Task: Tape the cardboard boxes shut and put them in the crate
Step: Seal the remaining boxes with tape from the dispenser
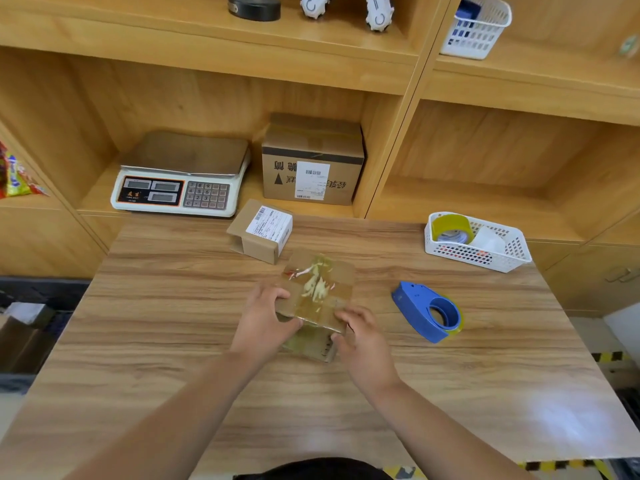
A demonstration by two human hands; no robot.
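Cardboard box (320, 292) under work is lying near the middle of the counter (166, 341), its top already glossy with tape and torn label scraps. The left hand (266, 315) is gripping its left edge, thumb over the top. The right hand (362, 339) is pinching the near right corner, fingers curled on the front face.

The step seems to be pressing the tape end down over the near edge. Doing it well likely means bracing with the left hand so the box is not sliding, and rubbing outward from the seam with the right to flatten wrinkles. The flaps should be lying flush before lifting.

Counting downward in size:
- One dark crate (38, 294) is sitting left of the counter and below it, seemingly the destination.
- One scale (180, 174) is resting on the shelf.
- Three boxes: the shelf box (311, 157), the held one, and a small labelled box (259, 232) just beyond it.
- Two white baskets: near basket (509, 252), upper basket (479, 29).
- One blue tape dispenser (429, 311) is lying right of the hands.
- One yellowish tape roll (452, 226) is showing in the near basket.
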